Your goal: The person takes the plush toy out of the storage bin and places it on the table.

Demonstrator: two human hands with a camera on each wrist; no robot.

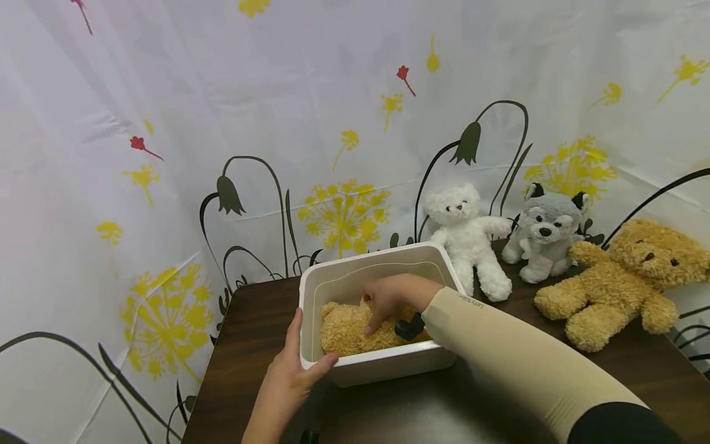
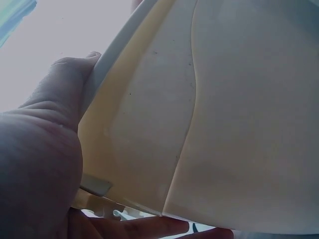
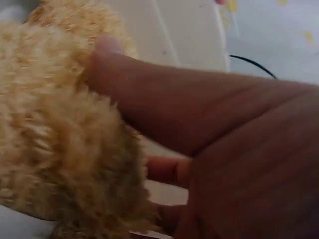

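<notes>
A white plastic bin (image 1: 383, 369) stands on the dark table, tilted slightly in the head view. Inside it lies a golden-brown teddy bear (image 1: 346, 330), partly hidden by my right arm. My left hand (image 1: 285, 376) grips the bin's left end, thumb on the near rim and fingers along the side wall (image 2: 149, 109). My right hand (image 1: 391, 302) reaches into the bin and holds the bear. In the right wrist view the thumb presses into the shaggy fur (image 3: 55, 129), with fingers bent on its other side. A small black piece (image 1: 409, 327) sits at the right wrist.
To the right of the bin sit a white teddy bear (image 1: 468, 240), a grey husky plush (image 1: 546, 231) and another golden-brown teddy bear (image 1: 616, 290). The dark wooden table (image 1: 233, 351) backs onto a white curtain (image 1: 310, 74) printed with flowers.
</notes>
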